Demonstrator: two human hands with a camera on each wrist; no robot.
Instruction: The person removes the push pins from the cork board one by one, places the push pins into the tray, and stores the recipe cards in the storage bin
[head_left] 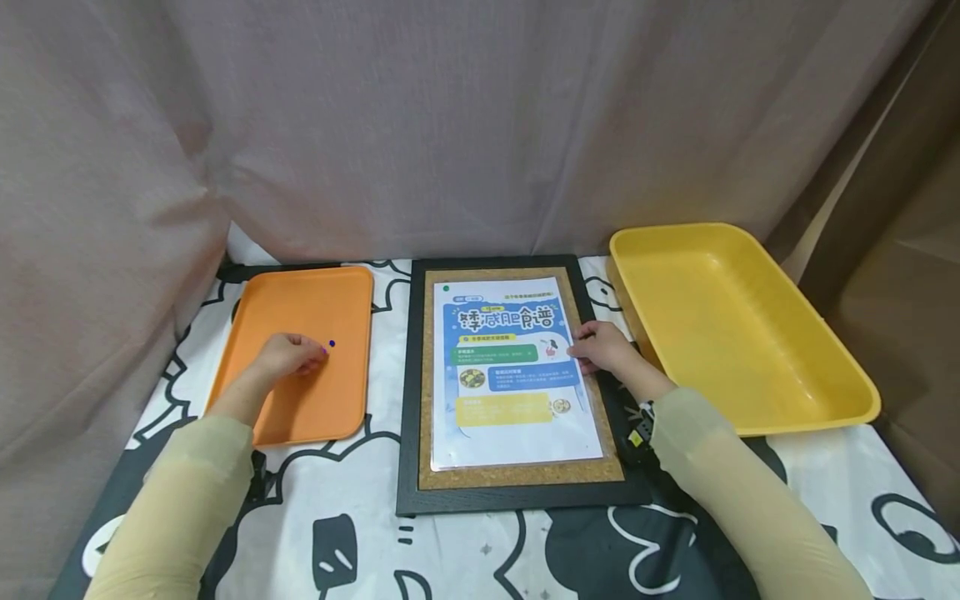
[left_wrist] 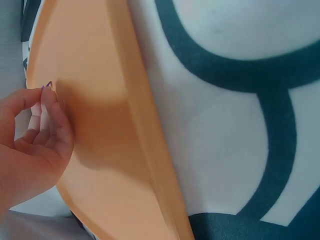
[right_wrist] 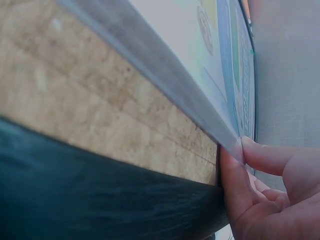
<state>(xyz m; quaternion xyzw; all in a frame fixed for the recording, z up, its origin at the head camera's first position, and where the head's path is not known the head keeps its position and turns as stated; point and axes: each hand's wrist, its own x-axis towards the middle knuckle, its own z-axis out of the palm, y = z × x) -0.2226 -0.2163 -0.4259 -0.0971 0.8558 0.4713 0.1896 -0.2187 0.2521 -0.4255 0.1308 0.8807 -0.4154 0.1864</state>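
My left hand [head_left: 297, 354] is over the orange tray [head_left: 315, 308], pinching a small blue pushpin [head_left: 332, 342] between thumb and fingertips. In the left wrist view the pushpin [left_wrist: 49, 84] shows as a tiny blue-purple piece at the fingertips. With thumb and forefinger, my right hand [head_left: 602, 346] grips the right edge of a printed sheet [head_left: 517, 442], whose edge looks lifted off the cork in the right wrist view. Beneath the sheet is a black-framed corkboard [head_left: 525, 477]. A green pushpin [head_left: 446, 288] sits at the sheet's upper left corner.
A deep yellow bin [head_left: 750, 333] stands to the right, close to the board. The table is covered by a black-and-white patterned cloth [head_left: 442, 550]. Behind everything hangs a grey-brown curtain [head_left: 450, 125].
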